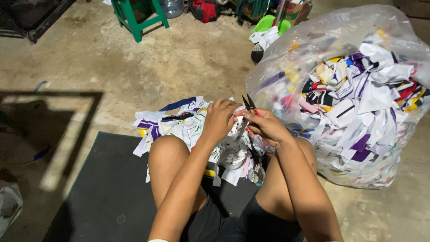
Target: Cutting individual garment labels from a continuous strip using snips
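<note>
I sit on a dark mat (107,188) with my knees up. My left hand (219,118) pinches a strip of white printed cloth (239,127) over my lap. My right hand (266,125) grips small black thread snips (247,103), blades pointing up beside the strip. Under my hands lies a heap of cut cloth scraps (179,123), white with purple, black and yellow bits, spread between my legs and onto the floor.
A big clear plastic bag (358,103) stuffed with cloth strips stands at my right. On the concrete floor behind are a green stool (136,18), a water jug (172,6), a green dustpan with brush (266,27) and bags.
</note>
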